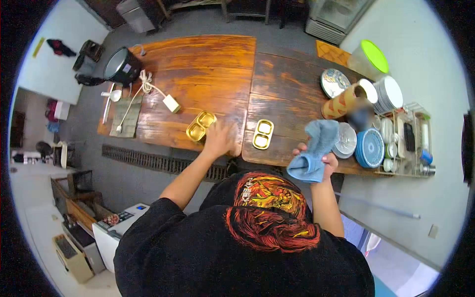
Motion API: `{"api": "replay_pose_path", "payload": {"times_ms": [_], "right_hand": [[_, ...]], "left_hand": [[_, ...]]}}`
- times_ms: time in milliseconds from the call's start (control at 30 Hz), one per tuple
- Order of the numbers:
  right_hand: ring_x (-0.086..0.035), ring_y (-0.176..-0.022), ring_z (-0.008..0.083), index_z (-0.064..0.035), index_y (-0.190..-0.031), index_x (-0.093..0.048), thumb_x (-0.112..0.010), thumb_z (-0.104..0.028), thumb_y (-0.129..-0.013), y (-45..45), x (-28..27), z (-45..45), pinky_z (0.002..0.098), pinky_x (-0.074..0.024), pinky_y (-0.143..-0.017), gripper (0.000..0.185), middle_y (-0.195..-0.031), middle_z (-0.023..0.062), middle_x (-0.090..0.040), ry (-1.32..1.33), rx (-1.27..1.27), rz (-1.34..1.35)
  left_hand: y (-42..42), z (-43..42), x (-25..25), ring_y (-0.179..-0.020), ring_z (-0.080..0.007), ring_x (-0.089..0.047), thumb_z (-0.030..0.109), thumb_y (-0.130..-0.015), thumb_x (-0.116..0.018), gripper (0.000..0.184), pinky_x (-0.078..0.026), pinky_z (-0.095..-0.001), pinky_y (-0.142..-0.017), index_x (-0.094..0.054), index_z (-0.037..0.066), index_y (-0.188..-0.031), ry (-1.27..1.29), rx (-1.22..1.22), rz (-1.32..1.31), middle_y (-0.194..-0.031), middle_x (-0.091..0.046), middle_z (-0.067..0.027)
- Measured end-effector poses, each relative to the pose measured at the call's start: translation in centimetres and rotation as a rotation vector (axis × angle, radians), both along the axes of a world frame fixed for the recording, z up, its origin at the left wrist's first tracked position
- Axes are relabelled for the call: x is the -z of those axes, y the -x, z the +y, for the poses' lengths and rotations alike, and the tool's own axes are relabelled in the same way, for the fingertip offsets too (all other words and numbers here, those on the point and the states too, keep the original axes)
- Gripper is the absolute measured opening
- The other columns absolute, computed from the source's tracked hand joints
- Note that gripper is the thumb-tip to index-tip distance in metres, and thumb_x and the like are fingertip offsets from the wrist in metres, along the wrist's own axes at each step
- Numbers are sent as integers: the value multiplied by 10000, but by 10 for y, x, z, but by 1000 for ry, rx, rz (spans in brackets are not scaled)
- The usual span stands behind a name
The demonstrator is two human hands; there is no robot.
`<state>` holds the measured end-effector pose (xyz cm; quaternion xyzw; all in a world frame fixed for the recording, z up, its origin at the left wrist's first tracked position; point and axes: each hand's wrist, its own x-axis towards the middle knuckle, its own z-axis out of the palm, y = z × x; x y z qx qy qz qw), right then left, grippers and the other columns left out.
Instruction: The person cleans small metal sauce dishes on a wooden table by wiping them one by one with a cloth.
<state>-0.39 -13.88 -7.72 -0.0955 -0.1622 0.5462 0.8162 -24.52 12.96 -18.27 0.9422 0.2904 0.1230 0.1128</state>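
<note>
My right hand point(328, 163) is closed around a folded blue cloth point(321, 138), held above the table's front edge. My left hand point(220, 139) is over the table beside a gold two-compartment dish point(197, 131). Its fingers are slightly blurred but look stretched and apart. They overlap the dish's right edge, and I cannot tell whether they touch it. A second gold two-compartment dish point(263, 134) lies on the darker tabletop between my hands.
On the wooden table point(198, 64), a white power strip point(171, 103) and a black pot point(122, 67) are at left. At right are blue plates point(369, 148), clear bowls point(345, 141), a brown patterned cylinder point(341, 102), white plates point(388, 94), a lidded green container point(374, 56) and a dish rack point(408, 138).
</note>
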Motion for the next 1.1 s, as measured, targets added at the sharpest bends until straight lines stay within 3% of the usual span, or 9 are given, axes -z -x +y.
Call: {"api": "replay_pose_path", "payload": {"times_ms": [33,100,167,300,433,600,767,967,1100], "right_hand": [[-536,-1105,342,-157,-1477,-417,-603,-580,-794,2,-7,-2,527,-401,-976,825,-1282,133,-584,43,-16,-71],[-532,-1103,329,-168,-1489,-402,-614,-526,-787,6,-21,-6,521,-410,-965,816,-1344,145,-554,131,-51,-210],[-537,-1108,343,-185,-1496,-392,-614,-477,-777,16,-46,-8,542,-412,-973,807,-1378,153,-521,60,-27,-106],[-552,-1125,387,-235,-1515,-361,-615,-330,-746,19,-77,-15,603,-418,-997,815,-1482,179,-425,-174,-25,187],[-558,-1126,366,-256,-1538,-307,-592,-216,-701,8,-73,-40,616,-440,-980,885,-1564,178,-292,-78,88,213],[-567,-1118,344,-243,-1544,-285,-616,-162,-698,10,-56,-79,592,-470,-959,912,-1570,190,-266,-97,147,325],[-580,-1087,322,-225,-1547,-273,-629,-97,-656,-5,-41,-111,561,-501,-917,968,-1553,194,-300,103,242,303],[-587,-1060,304,-200,-1554,-254,-627,-58,-638,-40,-9,-136,521,-515,-894,998,-1509,219,-358,126,267,251],[-601,-993,303,-164,-1536,-313,-606,-69,-675,-64,1,-123,447,-528,-849,914,-1441,223,-429,807,317,-391]], "left_hand": [[-8,-9,6,-1066,-356,-533,303,-832,-670,549,-451,-445,-881,-549,161,-1348,2,22,-1,-1310,-506,-195],[-26,-25,25,-912,-388,-579,280,-849,-630,508,-480,-456,-835,-568,122,-1328,567,116,-52,-1123,-581,-235],[-45,-36,65,-839,-410,-607,296,-849,-629,530,-515,-454,-772,-553,81,-1328,667,199,-220,-1053,-614,-245],[-73,-48,82,-904,-420,-633,301,-832,-644,537,-528,-467,-789,-566,14,-1279,573,125,68,-1073,-633,-247],[-93,-51,123,-925,-431,-648,278,-823,-625,472,-534,-489,-799,-590,-47,-1164,740,-294,220,-998,-659,-271],[-99,-43,141,-898,-403,-669,242,-824,-611,410,-548,-474,-754,-575,-70,-1087,839,-137,292,-885,-661,-287],[-113,-63,103,-825,-349,-685,188,-823,-610,327,-556,-428,-690,-569,-59,-1033,988,-389,189,-775,-646,-266],[-131,-85,-2,-877,-288,-679,84,-820,-574,261,-549,-349,-692,-557,-38,-1051,1206,-243,81,-887,-662,-231],[-159,-120,-35,-963,-273,-651,-25,-785,-492,382,-534,-292,-754,-524,-17,-1165,1111,-211,-336,-1048,-655,-200]]}}
